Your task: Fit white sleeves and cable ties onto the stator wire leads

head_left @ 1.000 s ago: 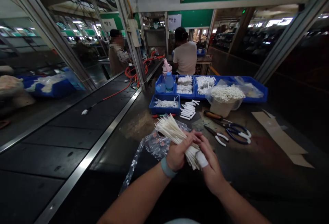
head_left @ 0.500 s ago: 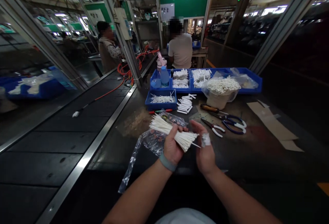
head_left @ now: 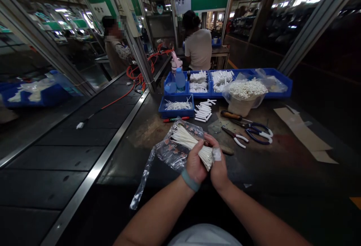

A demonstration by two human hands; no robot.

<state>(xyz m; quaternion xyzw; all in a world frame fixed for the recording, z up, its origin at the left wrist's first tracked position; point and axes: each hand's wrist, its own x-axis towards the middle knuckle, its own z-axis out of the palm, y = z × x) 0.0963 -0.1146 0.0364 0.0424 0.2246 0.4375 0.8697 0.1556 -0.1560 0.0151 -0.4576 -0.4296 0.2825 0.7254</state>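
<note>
The left hand (head_left: 196, 163) is closed around a bundle of white sticks (head_left: 190, 140), its far tips fanning forward and to the left. The right hand (head_left: 218, 165), a white wrap on one digit, is cupped against the bundle's near end; whether it grips cannot be told. Just ahead and left of the left hand, partly under the bundle, lies a crumpled clear bag (head_left: 169, 156), its loose tail trailing toward the near edge. Just right of the right fingers is a brown flat piece (head_left: 227, 151), partly hidden.

Beyond the hands, a red pen (head_left: 176, 119) lies along the front of a blue tray (head_left: 176, 114), with loose white tubes (head_left: 203, 111) to its right. Farther forward, a row of blue bins (head_left: 199, 95) bars the way. Forward and right of the right hand stand small pliers (head_left: 237, 138), larger blue-and-white pliers (head_left: 261, 131), a wooden-handled tool (head_left: 231, 115) and a tub of sticks (head_left: 242, 107).

The table's near edge runs beneath the forearms. Well left of the left hand, a metal rail (head_left: 96, 170) borders a dark belt (head_left: 70, 155). Right of the right hand, dark tabletop (head_left: 270, 167) stretches toward a cardboard strip (head_left: 304, 133).
</note>
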